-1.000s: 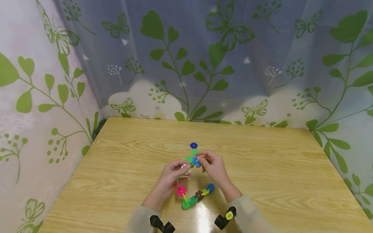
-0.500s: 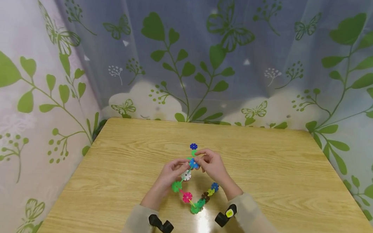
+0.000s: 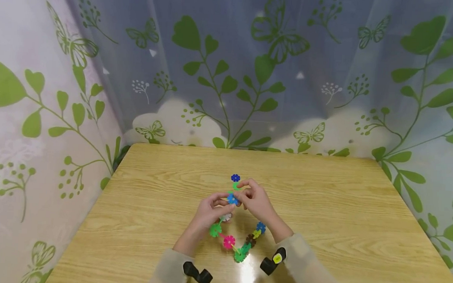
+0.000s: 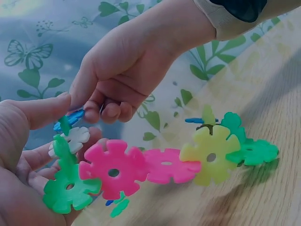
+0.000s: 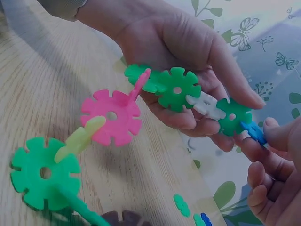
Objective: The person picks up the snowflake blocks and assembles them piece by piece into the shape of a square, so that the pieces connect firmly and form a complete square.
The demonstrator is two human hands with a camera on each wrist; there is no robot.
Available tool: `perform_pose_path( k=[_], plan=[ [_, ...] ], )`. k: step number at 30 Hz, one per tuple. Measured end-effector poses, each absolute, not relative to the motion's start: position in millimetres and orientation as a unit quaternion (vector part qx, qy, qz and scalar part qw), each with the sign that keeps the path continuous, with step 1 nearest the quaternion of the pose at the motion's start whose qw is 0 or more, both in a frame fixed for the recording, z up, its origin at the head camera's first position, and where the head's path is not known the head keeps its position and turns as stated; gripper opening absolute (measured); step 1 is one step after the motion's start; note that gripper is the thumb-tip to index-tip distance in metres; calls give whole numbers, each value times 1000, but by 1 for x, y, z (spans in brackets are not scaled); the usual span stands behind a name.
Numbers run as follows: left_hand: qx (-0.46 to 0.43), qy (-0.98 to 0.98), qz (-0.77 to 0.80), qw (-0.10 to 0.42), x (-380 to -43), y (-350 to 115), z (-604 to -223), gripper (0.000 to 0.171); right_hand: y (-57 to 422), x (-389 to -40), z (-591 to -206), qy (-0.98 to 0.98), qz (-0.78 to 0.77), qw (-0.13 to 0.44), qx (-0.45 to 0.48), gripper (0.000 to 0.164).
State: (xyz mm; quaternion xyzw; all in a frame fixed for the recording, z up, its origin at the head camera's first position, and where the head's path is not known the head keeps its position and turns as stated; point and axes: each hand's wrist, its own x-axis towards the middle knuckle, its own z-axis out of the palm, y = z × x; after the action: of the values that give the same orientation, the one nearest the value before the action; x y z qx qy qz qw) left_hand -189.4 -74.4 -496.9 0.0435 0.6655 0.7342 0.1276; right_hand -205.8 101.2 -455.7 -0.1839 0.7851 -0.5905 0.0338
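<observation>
A chain of interlocking plastic flower discs hangs between and below the hands, with pink [image 3: 229, 242], green [image 3: 239, 255], white [image 3: 225, 217] and yellow pieces. My left hand [image 3: 209, 213] pinches the chain near its upper end, its thumb against a green disc [image 5: 233, 117] beside the white one [image 5: 205, 106]. My right hand [image 3: 258, 205] pinches the blue disc [image 3: 232, 199] at that end between thumb and finger. In the right wrist view this blue disc [image 5: 254, 133] meets the green one's edge. The chain's other end, with a blue disc [image 3: 261, 227], lies below my right hand.
Beyond the hands, a loose dark blue disc [image 3: 235, 177] and green discs [image 3: 236, 186] lie on the wooden table [image 3: 323, 198]. A patterned curtain [image 3: 230, 73] stands along the table's back and sides.
The left hand's hold has shifted from the white disc up toward the blue one. The blue disc moved slightly left, and the hanging chain swung right and toward the near edge.
</observation>
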Motion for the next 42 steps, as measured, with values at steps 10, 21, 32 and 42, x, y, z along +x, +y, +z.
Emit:
perform_pose_path(
  k=[10,21,32,42],
  plan=[
    [35,606,784,131,-189,-83,-495,49,115,-208,-451,796,-582,46,-159,20],
    [27,575,806,141,-189,-85,-494,46,141,-245,-527,778,-624,36,-56,23],
    [17,555,820,137,-189,-88,-493,43,113,-248,-542,921,-354,-73,-145,23],
    [23,547,825,139,-188,-88,-492,40,91,-249,-544,943,-272,-91,-169,36]
  ],
)
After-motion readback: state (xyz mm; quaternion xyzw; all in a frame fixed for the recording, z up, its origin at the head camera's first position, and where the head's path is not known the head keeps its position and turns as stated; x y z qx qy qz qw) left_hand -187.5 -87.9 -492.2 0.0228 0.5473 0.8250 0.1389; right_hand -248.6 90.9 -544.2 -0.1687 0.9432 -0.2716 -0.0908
